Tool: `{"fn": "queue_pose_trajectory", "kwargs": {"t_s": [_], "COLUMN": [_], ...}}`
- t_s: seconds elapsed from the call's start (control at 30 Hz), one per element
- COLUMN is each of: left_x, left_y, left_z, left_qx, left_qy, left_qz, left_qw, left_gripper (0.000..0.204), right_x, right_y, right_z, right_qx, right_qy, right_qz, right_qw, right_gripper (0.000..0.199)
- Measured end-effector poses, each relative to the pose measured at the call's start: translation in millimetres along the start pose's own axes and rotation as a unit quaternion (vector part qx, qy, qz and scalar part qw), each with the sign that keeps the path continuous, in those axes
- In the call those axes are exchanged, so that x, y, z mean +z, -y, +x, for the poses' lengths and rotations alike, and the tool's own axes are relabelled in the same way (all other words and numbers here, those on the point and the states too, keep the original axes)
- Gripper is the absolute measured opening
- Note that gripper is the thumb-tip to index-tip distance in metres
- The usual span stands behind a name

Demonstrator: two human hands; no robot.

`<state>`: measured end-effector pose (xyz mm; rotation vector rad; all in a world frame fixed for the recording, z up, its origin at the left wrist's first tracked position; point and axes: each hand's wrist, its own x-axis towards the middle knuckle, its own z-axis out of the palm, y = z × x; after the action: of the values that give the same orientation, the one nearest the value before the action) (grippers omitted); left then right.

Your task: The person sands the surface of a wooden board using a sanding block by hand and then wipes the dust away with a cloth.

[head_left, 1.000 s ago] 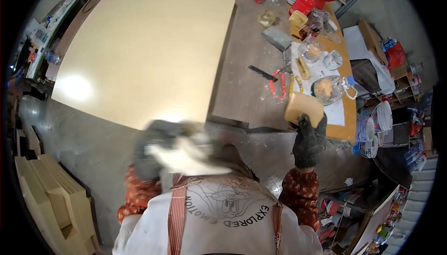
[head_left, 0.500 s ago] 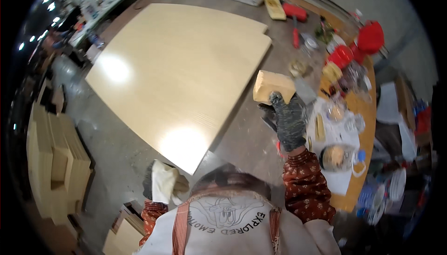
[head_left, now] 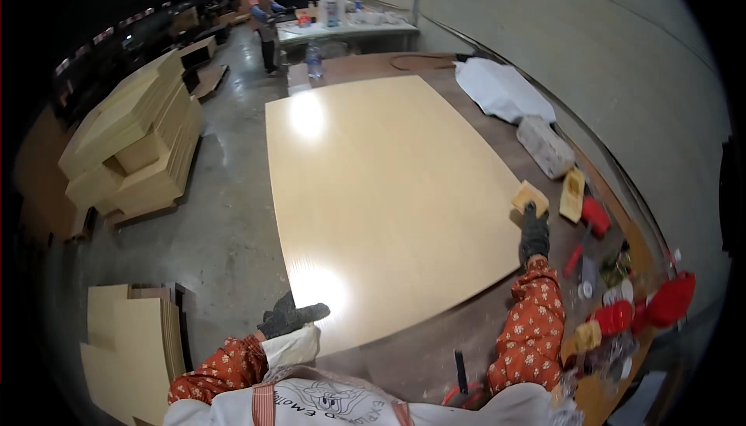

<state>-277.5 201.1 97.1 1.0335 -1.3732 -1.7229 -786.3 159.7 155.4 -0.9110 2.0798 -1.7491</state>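
A large, glossy, pale wood-toned panel [head_left: 388, 200] lies flat on the brown worktable [head_left: 361, 66]. My right hand [head_left: 535, 235], in a dark glove, grips a tan rectangular block [head_left: 530, 196] at the panel's right edge. Its thumb and fingers close round the block's near side. At the near left corner of the panel is my left hand [head_left: 289, 318], also gloved, with a white cloth [head_left: 294, 347] held under it. That hand's fingertips point right, over the panel's surface. Part of the cloth is hidden beneath the glove.
Along the table's right side lie a wrapped grey block [head_left: 545, 147], a yellow block [head_left: 572, 195], a red-handled tool [head_left: 594, 216] and red containers [head_left: 614, 317]. Stacked panels [head_left: 148, 138] stand on the floor at left. A person [head_left: 264, 18] stands by a far bench.
My view has swung left and up. My right hand has carried the tan block forward to the panel's right edge. My left hand has come onto the panel's near corner with the cloth.
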Motion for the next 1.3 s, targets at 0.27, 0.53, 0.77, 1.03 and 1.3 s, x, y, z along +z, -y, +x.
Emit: {"fn": "queue_pose_trajectory", "kwargs": {"t_s": [0.27, 0.53, 0.77, 1.03, 1.3], "left_x": [-12.4, -32.9, -127.8, -180.7, -183.2], "left_y": [19.7, 15.3, -25.3, -28.4, 20.7], "left_z": [12.5, 38.8, 77.8, 184.0, 170.1], "left_qx": [0.027, 0.059, 0.044, 0.008, -0.068], "left_qy": [0.026, 0.082, 0.136, 0.292, 0.411], "left_qz": [0.036, -0.062, 0.029, -0.004, -0.144], "left_qw": [0.999, 0.993, 0.989, 0.956, 0.898], "left_gripper": [0.056, 0.064, 0.066, 0.054, 0.045], "right_x": [11.7, -2.6, 18.4, -44.2, 68.1], "right_y": [-16.4, -16.5, 2.8, -48.8, 22.4], "right_z": [18.1, -18.3, -103.3, -146.9, -197.5], "right_qx": [0.039, 0.003, 0.066, -0.042, 0.060], "right_qy": [-0.015, -0.073, -0.164, -0.118, -0.171], "right_qz": [-0.023, -0.025, -0.050, -0.479, -0.181], "right_qw": [0.999, 0.997, 0.983, 0.869, 0.966], "right_gripper": [0.069, 0.066, 0.070, 0.056, 0.058]}}
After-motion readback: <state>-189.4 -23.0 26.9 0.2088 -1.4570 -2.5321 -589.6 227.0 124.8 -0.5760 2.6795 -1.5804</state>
